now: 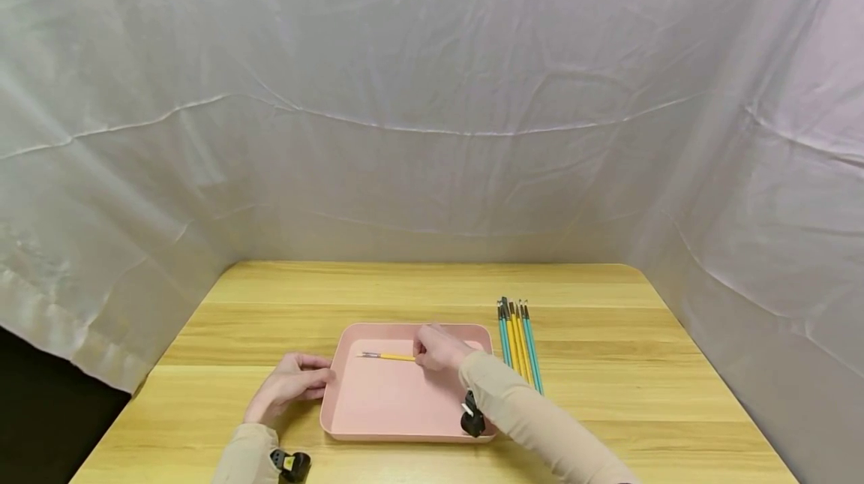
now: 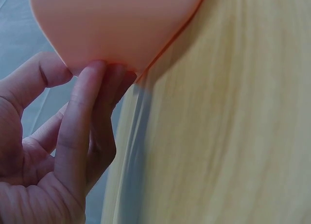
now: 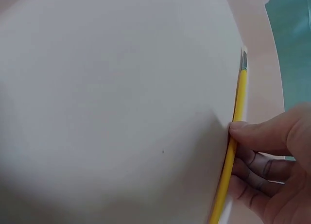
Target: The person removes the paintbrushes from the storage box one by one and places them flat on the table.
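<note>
In the head view my right hand (image 1: 442,349) is over the pink tray (image 1: 391,437). It pinches the yellow handle of a paintbrush (image 1: 394,356), whose bristles point left. The right wrist view shows the thumb and fingers on the handle of this paintbrush (image 3: 240,95), low against the tray floor beside the far wall. My left hand (image 1: 290,385) is at the tray's left side. In the left wrist view, its fingertips touch the outside of the tray wall (image 2: 119,27), and the fingers are only slightly bent.
To the right of the tray lies a row of several paintbrushes (image 1: 516,341) with teal and yellow handles, bristles pointing away. My right forearm covers their lower ends. A wooden table (image 1: 607,364) carries everything, with a grey curtain (image 1: 432,169) behind and at both sides.
</note>
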The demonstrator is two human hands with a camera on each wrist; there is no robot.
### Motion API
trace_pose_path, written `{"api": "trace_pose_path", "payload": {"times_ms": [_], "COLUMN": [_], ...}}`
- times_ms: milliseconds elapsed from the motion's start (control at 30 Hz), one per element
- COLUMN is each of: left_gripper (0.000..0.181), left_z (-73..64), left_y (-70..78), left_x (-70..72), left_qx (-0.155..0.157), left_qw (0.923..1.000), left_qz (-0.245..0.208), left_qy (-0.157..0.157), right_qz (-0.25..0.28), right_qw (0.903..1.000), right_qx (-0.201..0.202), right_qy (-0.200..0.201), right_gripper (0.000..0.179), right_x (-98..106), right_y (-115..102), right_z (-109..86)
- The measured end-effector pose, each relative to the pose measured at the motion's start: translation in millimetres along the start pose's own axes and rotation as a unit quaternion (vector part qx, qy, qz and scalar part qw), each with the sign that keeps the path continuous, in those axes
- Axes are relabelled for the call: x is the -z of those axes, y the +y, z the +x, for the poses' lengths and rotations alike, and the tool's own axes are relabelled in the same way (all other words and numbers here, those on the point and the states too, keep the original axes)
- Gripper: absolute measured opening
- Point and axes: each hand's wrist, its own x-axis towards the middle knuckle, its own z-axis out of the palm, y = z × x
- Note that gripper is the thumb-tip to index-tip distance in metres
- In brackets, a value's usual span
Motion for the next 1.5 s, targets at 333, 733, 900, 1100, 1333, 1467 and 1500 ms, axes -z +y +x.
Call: {"api": "trace_pose_path", "payload": {"times_ms": [333, 733, 900, 1100, 1333, 1467, 1500], "left_gripper": [0.037, 0.035, 0.034, 0.035, 0.035, 0.036, 0.036], "left_z": [1.3, -0.1, 0.1, 0.0, -0.7, -0.8, -0.8], "left_y": [-0.7, -1.4, -1.5, -1.3, -0.6, -0.9, -0.9], "left_x": [-0.1, 0.1, 0.3, 0.9, 1.0, 1.2, 1.2], "left_qx": [-0.001, -0.002, 0.000, 0.001, 0.001, 0.001, 0.002], "left_qw": [1.0000, 1.0000, 1.0000, 1.0000, 1.0000, 1.0000, 1.0000], "left_qz": [-0.006, -0.006, -0.007, -0.003, 0.000, 0.003, 0.004], "left_qy": [0.003, 0.003, 0.003, 0.004, 0.002, 0.003, 0.003], "right_qz": [0.035, 0.158, 0.204, 0.251, 0.308, 0.325, 0.327], "right_qw": [0.9994, 0.9866, 0.9783, 0.9678, 0.9510, 0.9449, 0.9441], "right_qx": [-0.003, 0.011, -0.001, -0.021, -0.031, -0.036, -0.038], "right_qy": [-0.003, 0.040, 0.034, 0.013, -0.009, -0.014, -0.016], "right_gripper": [0.025, 0.007, 0.009, 0.014, 0.017, 0.017, 0.017], "right_x": [1, -2, 0, 4, 5, 5, 5], "right_y": [1, 10, 12, 12, 11, 14, 14], "right_z": [-1.1, 0.6, 0.1, -2.3, -6.8, -5.7, -5.4]}}
